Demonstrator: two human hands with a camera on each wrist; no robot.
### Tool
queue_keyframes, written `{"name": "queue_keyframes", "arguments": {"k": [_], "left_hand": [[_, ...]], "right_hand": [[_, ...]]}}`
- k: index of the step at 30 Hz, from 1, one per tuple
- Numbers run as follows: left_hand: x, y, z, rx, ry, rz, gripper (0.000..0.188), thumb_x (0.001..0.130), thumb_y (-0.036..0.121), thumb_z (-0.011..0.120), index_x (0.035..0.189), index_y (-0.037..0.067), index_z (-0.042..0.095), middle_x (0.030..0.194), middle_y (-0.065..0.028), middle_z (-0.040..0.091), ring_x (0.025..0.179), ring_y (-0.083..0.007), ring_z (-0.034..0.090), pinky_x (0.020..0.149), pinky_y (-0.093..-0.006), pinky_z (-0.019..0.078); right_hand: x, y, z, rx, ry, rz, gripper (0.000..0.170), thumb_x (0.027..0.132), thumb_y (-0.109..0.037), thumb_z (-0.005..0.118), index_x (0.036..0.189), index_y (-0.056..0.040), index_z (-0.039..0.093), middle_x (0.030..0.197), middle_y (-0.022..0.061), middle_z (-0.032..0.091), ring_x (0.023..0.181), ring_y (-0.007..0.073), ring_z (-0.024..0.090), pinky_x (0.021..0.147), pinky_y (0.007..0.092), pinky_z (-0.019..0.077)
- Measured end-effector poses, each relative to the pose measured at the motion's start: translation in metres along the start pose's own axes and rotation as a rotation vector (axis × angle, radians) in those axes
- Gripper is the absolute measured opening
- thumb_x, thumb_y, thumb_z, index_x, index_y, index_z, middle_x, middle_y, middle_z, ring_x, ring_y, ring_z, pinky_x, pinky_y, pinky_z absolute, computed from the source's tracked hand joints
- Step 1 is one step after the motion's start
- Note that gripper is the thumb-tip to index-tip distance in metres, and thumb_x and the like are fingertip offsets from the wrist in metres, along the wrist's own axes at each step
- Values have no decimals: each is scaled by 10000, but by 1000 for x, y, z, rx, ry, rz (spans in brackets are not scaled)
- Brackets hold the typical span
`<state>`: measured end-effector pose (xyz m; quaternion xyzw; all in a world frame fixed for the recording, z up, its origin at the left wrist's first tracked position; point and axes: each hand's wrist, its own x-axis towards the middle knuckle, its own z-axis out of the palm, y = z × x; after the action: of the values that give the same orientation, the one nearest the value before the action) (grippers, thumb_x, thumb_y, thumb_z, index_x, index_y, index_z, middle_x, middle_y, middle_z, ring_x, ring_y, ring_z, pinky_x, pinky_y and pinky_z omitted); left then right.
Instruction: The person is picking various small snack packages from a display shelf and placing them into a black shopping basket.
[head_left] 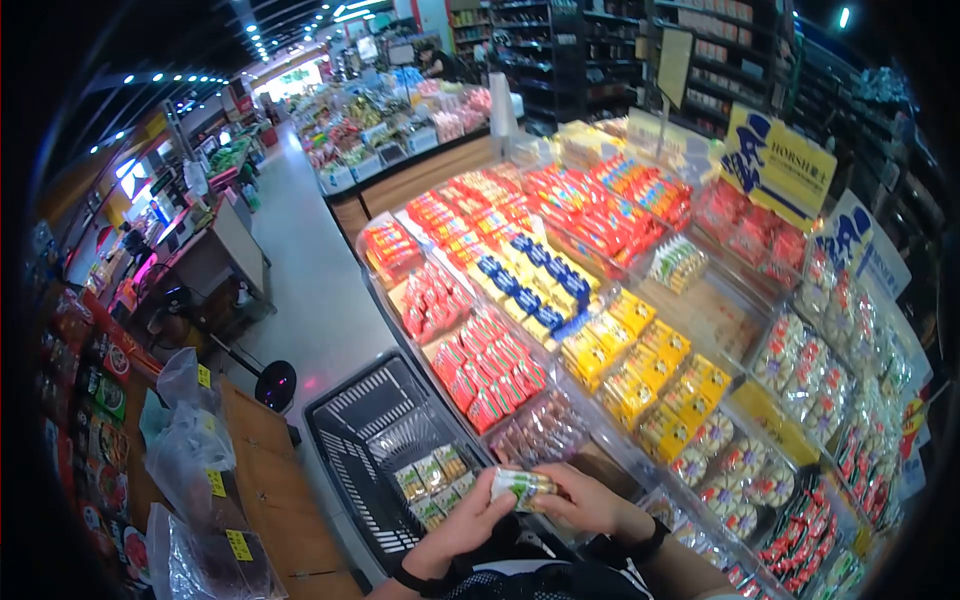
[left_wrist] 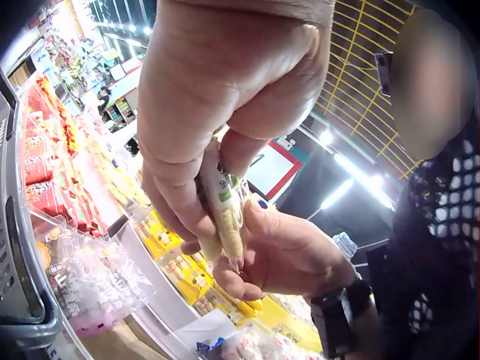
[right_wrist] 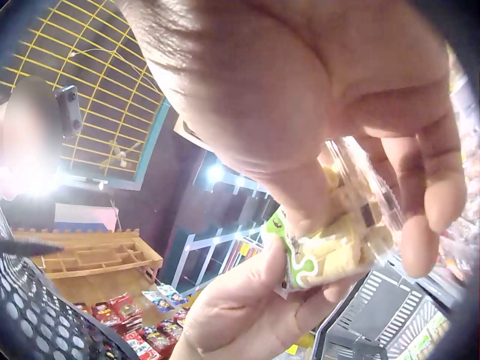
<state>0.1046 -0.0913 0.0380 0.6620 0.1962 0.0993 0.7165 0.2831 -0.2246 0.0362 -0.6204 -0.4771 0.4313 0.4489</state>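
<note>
Between both hands is a small clear packet (head_left: 522, 487) of pale yellow snack sticks with a green and white print. My left hand (head_left: 468, 517) grips one end, and its thumb and fingers lie on opposite sides of the packet in the left wrist view. My right hand (head_left: 590, 500) pinches the other end, with the thumb pressed on the wrapper (right_wrist: 330, 259) in the right wrist view. Just left of the hands, a dark grey shopping basket (head_left: 345, 475) holds several similar packets (head_left: 432, 478) in its lower part.
A slanted display stand of divided bins runs along the right, with red packets (head_left: 500, 375), yellow packets (head_left: 640, 365) and blue-and-white packets (head_left: 535, 280). Similar green-and-white packets (head_left: 678, 262) lie in one bin. A wooden counter (head_left: 275, 480) with plastic bags stands at left, beyond the basket.
</note>
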Motion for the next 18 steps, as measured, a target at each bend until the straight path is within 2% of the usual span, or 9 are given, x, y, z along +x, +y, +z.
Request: {"name": "queue_keyframes", "arguments": {"k": [2,4,6,9,10,12,14,16,18], "left_hand": [[1,8,3,15,-43,29,381,994,119,489,1348,27,382,1171,-68,528,1102,-131,492,975,-284,389],[3,4,7,28,-73,61,374,997,119,482,1346,26,383,1175,-68,529,1108,-129,489,974,-282,387],[7,8,8,26,-98,98,405,993,116,496,1367,27,368,1190,-68,521,1107,-132,489,977,-280,386],[8,21,10,-114,-130,51,522,963,80,559,1425,39,321,1238,-71,500,1131,-136,496,968,-274,402],[9,18,7,-195,-114,21,576,922,132,637,1413,43,349,1269,-120,503,1160,-195,522,966,-304,428],[8,9,7,-107,88,138,350,991,121,529,1327,74,442,1097,-22,558,868,-91,554,729,-233,460],[6,-19,-22,-221,135,42,393,992,82,496,1372,93,395,1136,-18,542,852,-69,534,671,-207,430],[6,-17,-25,-148,122,80,365,993,97,500,1349,85,421,1087,-26,572,768,-62,535,593,-196,412],[-5,-11,-40,-142,246,-104,336,989,117,519,1316,78,455,985,-28,600,669,-60,525,539,-199,405]], "right_hand": [[-1,-12,-14,30,-46,33,407,871,-209,697,1208,-31,555,1082,143,588,878,231,615,778,309,485],[-4,-24,-25,-119,-56,-27,389,848,-205,743,1163,-26,600,903,44,593,768,90,566,677,254,459],[-2,-35,-34,-175,-29,-87,345,826,-214,761,1097,-38,640,869,53,593,794,110,576,691,262,458],[-5,-64,-51,-297,-48,-133,329,820,-219,756,1074,-41,647,882,98,606,833,202,596,727,294,473],[-6,-69,-61,-294,-7,-145,310,814,-221,759,1058,-55,663,906,98,624,813,208,600,714,296,475],[-5,-73,-80,-478,187,-129,302,803,-218,773,1054,-77,681,878,82,636,757,192,598,677,301,479],[-2,-84,-112,-500,335,5,311,807,-233,777,1076,-103,691,813,61,635,670,151,576,627,290,473],[5,-104,-148,-566,472,-225,331,789,-245,784,1035,-55,669,732,54,611,597,167,561,541,303,457],[14,-69,-200,-354,654,22,270,811,-226,771,979,-42,667,687,15,603,566,107,526,519,273,434]]}}
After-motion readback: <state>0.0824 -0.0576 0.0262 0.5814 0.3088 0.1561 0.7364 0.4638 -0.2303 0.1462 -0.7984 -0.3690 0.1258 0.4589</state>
